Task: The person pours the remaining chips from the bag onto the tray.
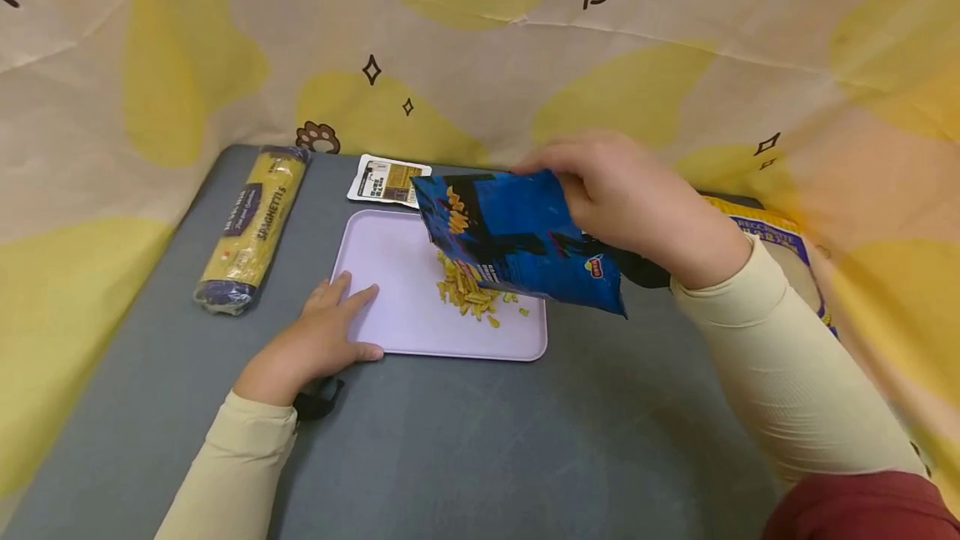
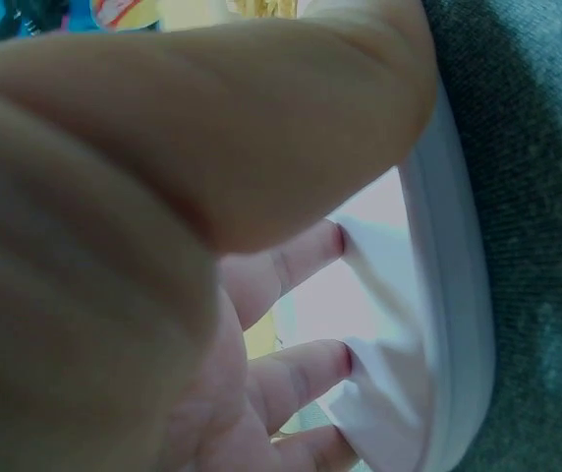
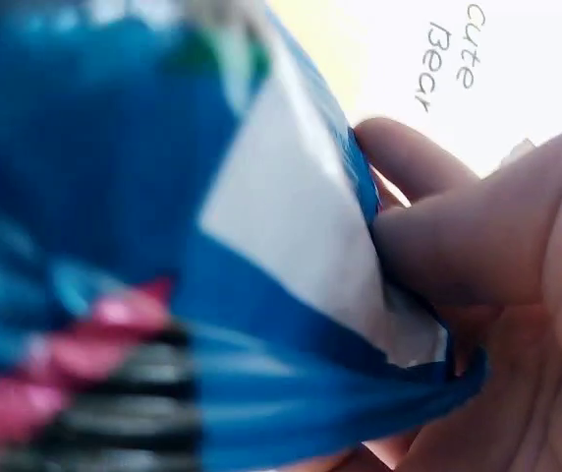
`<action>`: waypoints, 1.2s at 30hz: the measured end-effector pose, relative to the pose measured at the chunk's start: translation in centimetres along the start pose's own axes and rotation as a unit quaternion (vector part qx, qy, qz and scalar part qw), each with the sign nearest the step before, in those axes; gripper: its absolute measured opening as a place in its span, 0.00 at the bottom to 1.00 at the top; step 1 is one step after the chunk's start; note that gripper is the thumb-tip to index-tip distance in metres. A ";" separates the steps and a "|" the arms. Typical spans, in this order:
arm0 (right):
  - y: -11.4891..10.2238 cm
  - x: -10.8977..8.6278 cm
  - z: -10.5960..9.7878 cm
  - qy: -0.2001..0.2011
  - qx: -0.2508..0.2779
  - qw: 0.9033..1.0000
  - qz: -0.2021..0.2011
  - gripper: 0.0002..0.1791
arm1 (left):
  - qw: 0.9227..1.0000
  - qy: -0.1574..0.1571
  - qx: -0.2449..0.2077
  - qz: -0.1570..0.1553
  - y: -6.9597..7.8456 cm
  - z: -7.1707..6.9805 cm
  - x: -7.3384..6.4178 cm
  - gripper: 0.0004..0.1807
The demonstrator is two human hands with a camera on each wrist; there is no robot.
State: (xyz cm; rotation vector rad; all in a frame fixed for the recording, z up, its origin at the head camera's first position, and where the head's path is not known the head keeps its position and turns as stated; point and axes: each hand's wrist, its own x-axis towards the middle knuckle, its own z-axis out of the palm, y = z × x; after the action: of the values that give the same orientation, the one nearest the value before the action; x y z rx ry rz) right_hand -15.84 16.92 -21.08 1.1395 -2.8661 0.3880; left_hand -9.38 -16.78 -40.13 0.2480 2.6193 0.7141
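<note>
My right hand [image 1: 626, 198] pinches a blue snack bag [image 1: 517, 227] by its upper edge, holding it tilted over the tray's right half. In the right wrist view the thumb and fingers [image 3: 468, 246] grip the bag's crumpled edge. A small heap of yellow snack pieces [image 1: 468, 297] lies on the lilac tray [image 1: 397, 265] under the bag, which hides part of it. My left hand [image 1: 318, 338] rests at the tray's left edge with spread fingers, the thumb along the near rim. The left wrist view has its fingertips [image 2: 325, 241] touching the tray surface.
A pack of spaghetti [image 1: 251, 232] lies left of the tray. Behind the tray is a small white-and-brown pouch [image 1: 382, 180]. A yellow and blue bag [image 1: 798, 261] sits at the right, partly behind my forearm. A patterned cloth [image 1: 450, 40] hangs along the grey table's [image 1: 487, 448] back.
</note>
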 end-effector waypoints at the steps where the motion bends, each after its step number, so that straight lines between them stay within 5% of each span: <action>1: 0.0 0.0 0.0 0.000 0.001 1.000 0.002 0.25 | 1.000 0.000 -0.001 -0.001 0.0 0.0 0.0 0.51; 18: -0.1 -0.8 0.5 0.000 0.017 1.000 -0.002 0.24 | 1.000 -0.002 0.000 0.000 0.3 -0.2 0.1 0.51; 27: 1.6 -2.1 0.3 0.043 0.055 0.997 0.015 0.24 | 1.000 0.004 0.001 0.002 0.0 -0.1 0.1 0.51; 32: 2.8 -3.5 1.2 0.070 0.090 0.992 0.060 0.24 | 1.000 -0.001 0.001 -0.003 0.0 -0.1 0.0 0.52; 36: 3.7 -5.8 2.3 0.113 0.146 0.971 0.150 0.21 | 1.000 -0.001 0.001 0.000 0.0 0.1 -0.2 0.52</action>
State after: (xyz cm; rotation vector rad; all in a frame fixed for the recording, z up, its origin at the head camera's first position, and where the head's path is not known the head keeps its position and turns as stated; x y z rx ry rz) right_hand -14.01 22.85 -24.84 0.6277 -2.8364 0.9149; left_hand -9.12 -16.80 -40.16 0.2474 2.6186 0.7119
